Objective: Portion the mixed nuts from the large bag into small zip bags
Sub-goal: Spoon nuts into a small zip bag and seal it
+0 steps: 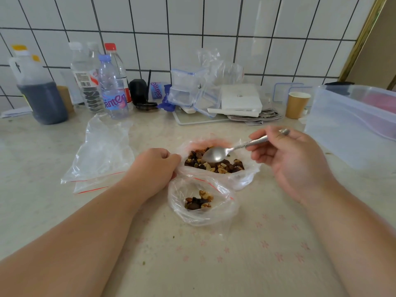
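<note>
Several bottles (111, 86) line pale countertop (64, 211) against white tiled wall (192, 18).

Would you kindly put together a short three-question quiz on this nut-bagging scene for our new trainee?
1. True or false: the spoon is in the left hand.
2. Where is the spoon's bowl? A) over the large bag B) in the paper cup
3. Fill in: the small zip bag nearest the person holds ____ nuts than the large bag.

Key: 1 false, the right hand holds it; 2 A; 3 fewer.
</note>
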Motion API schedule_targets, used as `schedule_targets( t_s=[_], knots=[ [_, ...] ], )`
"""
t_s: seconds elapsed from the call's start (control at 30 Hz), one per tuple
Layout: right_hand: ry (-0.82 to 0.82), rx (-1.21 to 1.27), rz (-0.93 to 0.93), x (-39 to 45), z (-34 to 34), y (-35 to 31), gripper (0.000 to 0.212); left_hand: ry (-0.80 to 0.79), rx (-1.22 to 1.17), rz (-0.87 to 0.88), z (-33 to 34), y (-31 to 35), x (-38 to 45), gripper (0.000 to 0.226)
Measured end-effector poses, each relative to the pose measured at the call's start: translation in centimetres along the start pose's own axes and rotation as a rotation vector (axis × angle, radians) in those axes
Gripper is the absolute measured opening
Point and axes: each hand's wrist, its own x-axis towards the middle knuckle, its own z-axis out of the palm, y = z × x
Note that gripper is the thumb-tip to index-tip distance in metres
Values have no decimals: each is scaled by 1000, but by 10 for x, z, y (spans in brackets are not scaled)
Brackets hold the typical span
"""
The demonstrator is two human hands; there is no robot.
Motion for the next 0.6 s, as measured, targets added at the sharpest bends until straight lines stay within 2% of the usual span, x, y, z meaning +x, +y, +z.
schedule_targets(
  t_s=[0.07,0.13,0.3,0.4,0.6],
  knots=[
    [170,-174,-2,3,-4,3,30,2,-4,1,0,0,0,39],
    [270,-424,-31,4,-6,6,27,1,-11,2,0,0,0,39],
    [166,-729,-3,4,-2,12,19,-12,-21,17,-1,0,-1,41],
    [136,-768,22,5,0,15,21,-19,-25,18,-2,0,-1,42],
    [290,-478,123,12,-9,17,30,-14,0,43,-1,-1,0,41]
  ],
)
